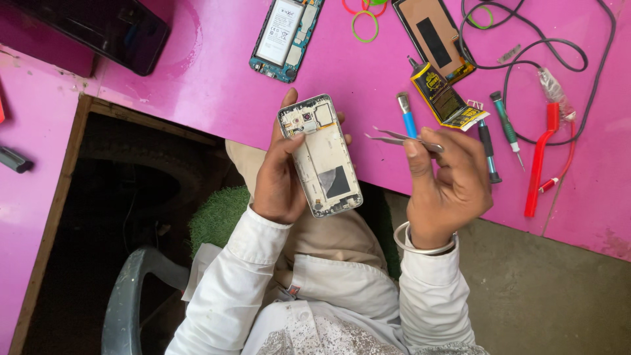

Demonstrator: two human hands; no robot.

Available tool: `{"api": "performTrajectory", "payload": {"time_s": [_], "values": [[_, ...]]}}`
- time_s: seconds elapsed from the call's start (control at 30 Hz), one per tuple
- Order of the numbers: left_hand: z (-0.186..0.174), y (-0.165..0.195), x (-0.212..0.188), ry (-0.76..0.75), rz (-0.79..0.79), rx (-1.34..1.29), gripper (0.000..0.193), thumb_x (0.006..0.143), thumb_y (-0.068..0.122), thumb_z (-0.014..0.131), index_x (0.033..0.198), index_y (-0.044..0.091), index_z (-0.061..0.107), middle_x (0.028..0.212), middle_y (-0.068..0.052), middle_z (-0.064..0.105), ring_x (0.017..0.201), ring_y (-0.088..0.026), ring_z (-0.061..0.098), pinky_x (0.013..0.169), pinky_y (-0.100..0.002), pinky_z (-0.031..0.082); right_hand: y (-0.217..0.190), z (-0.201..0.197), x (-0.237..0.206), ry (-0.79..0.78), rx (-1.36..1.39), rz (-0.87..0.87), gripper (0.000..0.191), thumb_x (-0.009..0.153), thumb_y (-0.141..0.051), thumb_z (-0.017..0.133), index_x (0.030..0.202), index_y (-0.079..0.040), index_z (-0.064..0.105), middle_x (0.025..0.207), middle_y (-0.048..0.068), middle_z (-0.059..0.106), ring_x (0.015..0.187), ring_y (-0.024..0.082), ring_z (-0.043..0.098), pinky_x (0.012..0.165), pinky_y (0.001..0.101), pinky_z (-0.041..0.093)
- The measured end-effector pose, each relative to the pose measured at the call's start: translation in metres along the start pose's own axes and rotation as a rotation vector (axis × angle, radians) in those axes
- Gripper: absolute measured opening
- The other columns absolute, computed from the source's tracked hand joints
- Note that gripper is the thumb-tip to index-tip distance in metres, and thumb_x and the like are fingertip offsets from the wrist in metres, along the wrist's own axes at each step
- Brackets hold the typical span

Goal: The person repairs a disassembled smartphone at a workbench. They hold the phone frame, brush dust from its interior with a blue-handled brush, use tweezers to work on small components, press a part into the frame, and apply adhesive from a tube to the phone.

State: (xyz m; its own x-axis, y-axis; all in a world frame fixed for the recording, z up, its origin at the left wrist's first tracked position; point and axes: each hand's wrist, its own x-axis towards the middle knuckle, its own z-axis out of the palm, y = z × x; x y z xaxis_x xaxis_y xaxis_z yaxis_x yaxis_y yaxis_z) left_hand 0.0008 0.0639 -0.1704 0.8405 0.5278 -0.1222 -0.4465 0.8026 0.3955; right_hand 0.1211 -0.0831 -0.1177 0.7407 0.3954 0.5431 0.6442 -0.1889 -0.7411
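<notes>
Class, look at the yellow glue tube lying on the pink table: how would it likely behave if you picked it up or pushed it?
The glue tube looks flattened and creased, so it would probably feel light and bend easily. Lying flat, it seems unlikely to roll on the table; a push would likely slide it. Its narrow nozzle may be the stiffer end.

We hold the white phone frame (321, 158) in our left hand (279, 177), tweezers (402, 139) pinched in our right hand (447, 187) over the pink table (217, 85).

Top edge cuts the opened phone (286, 36) – rubber bands (363, 16) too.
</notes>
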Motion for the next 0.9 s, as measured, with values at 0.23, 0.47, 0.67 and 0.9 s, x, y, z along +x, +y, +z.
{"api": "performTrajectory", "payload": {"time_s": [0.23,0.47,0.67,0.9], "values": [[-0.009,-0.017,0.010,-0.206,-0.153,-0.362,0.066,0.111,0.057,0.033,0.170,0.032,0.019,0.134,-0.027,0.058,0.120,-0.040,0.065,0.096,-0.069,0.055,0.024,-0.004,-0.006,0.153,0.708,0.240,0.024,0.114,-0.023,0.068,0.119,0.000,0.061,0.091,0.009,0.066,0.081,0.018,0.071,0.076,0.0346,0.062],[-0.024,-0.025,0.017,-0.259,-0.186,-0.365,0.069,0.113,0.058,0.034,0.166,0.013,0.032,0.138,-0.028,0.057,0.115,-0.043,0.066,0.089,-0.068,0.058,0.046,-0.015,-0.010,0.247,0.990,0.500,0.030,0.115,-0.037,0.060,0.124,-0.009,0.058,0.084,0.005,0.062,0.074,0.017,0.062,0.061,0.0328,0.051],[-0.021,-0.026,0.015,-0.227,-0.207,-0.410,0.067,0.111,0.055,0.033,0.157,0.006,0.040,0.162,-0.026,0.040,0.115,-0.044,0.066,0.085,-0.069,0.058,0.055,-0.018,-0.014,0.205,1.123,0.529,0.027,0.112,-0.040,0.062,0.118,-0.014,0.057,0.086,0.002,0.061,0.072,0.016,0.060,0.055,0.0317,0.048],[-0.019,-0.023,0.011,-0.223,-0.197,-0.382,0.066,0.110,0.051,0.034,0.157,0.005,0.040,0.163,-0.023,0.040,0.113,-0.043,0.066,0.083,-0.068,0.059,0.064,-0.016,-0.022,0.116,1.264,0.536,0.015,0.108,-0.016,0.061,0.120,-0.007,0.060,0.084,0.001,0.053,0.082,0.015,0.058,0.071,0.0325,0.051]]}}
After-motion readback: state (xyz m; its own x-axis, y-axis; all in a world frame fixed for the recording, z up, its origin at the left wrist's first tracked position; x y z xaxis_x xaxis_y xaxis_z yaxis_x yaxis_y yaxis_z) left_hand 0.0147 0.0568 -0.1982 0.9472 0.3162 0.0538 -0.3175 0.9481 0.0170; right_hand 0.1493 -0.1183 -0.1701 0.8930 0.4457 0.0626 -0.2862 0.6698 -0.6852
